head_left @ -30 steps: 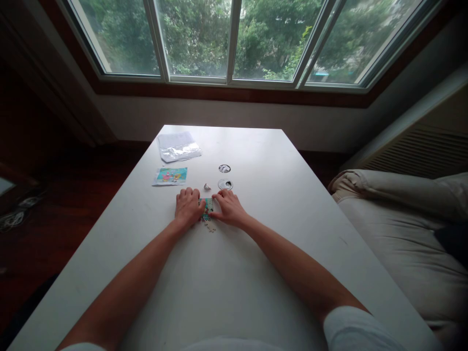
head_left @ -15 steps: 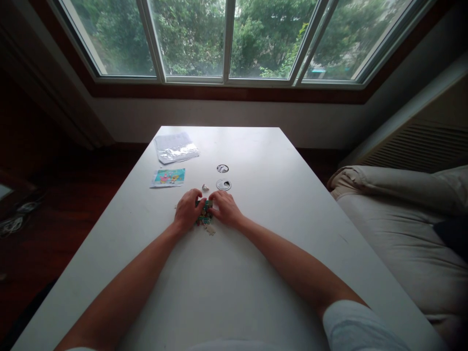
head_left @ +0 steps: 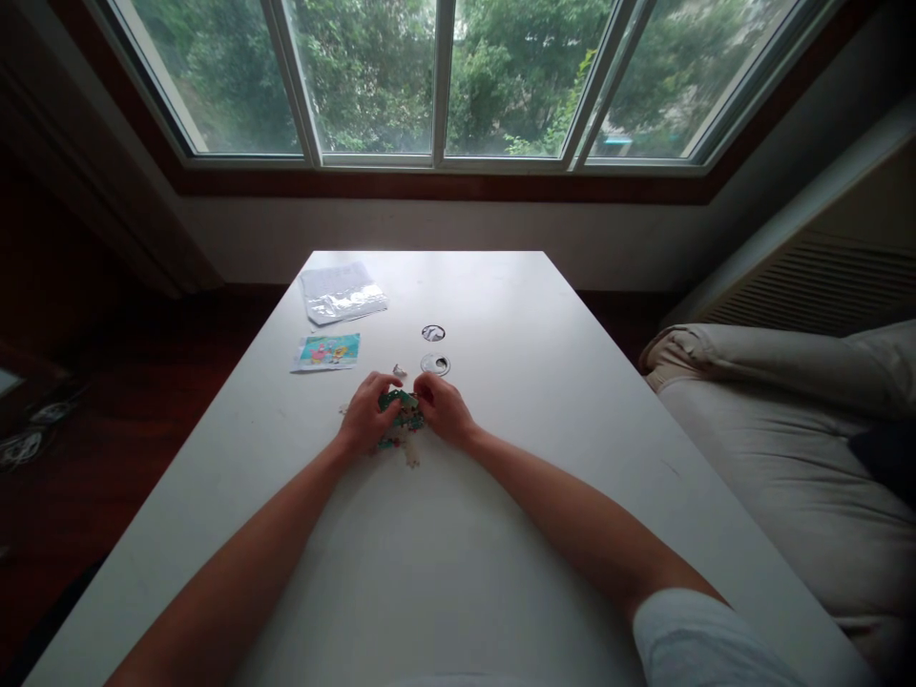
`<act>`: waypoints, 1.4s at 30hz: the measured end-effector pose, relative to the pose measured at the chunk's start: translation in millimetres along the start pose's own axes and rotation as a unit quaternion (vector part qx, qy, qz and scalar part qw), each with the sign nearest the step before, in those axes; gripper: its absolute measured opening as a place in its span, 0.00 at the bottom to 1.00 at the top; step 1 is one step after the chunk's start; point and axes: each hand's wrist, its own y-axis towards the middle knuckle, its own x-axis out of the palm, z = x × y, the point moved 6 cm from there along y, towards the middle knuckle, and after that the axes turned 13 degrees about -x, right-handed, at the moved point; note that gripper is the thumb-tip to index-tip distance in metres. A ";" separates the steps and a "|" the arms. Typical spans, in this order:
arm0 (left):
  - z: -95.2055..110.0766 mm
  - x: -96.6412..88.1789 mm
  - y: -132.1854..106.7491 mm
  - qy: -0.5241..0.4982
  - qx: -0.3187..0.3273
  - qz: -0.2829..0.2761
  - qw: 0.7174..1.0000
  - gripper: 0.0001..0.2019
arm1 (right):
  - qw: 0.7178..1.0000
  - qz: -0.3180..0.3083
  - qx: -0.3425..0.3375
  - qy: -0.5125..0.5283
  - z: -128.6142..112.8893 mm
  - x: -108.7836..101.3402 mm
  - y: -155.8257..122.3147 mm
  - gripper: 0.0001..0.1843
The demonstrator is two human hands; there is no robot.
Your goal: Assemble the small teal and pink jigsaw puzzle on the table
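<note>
Puzzle pieces [head_left: 405,419] on white table [head_left: 458,544]

Smooth white tabletop [head_left: 458,563] here, a satin sheen at its far end, and there's the clear plastic bag [head_left: 344,294], glossy, crinkled, flashing with highlights! The picture sheet [head_left: 327,352] looks like paper, smooth-faced, while the pale small pieces [head_left: 410,450] come across matt and card-like. Over to the sofa [head_left: 773,439]: matt cloth, creases everywhere! Soft cloth on the sleeve [head_left: 694,634], dark reddish wood for the floor [head_left: 172,382], smooth glass in the window [head_left: 379,76].
</note>
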 end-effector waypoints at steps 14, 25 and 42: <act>6.5 -1.1 -7.6 0.060 0.002 0.069 0.996 0.11 | 0.999 0.031 -0.004 0.005 -1.9 -2.6 1.6 0.11; 7.7 -2.7 -8.6 -0.049 -0.015 0.050 0.997 0.11 | 0.992 0.074 0.017 0.102 6.3 1.1 -1.2 0.12; -1.0 8.5 -2.1 -0.093 -0.015 -0.023 0.995 0.06 | 0.994 0.041 -0.045 0.088 -8.2 -3.6 0.9 0.13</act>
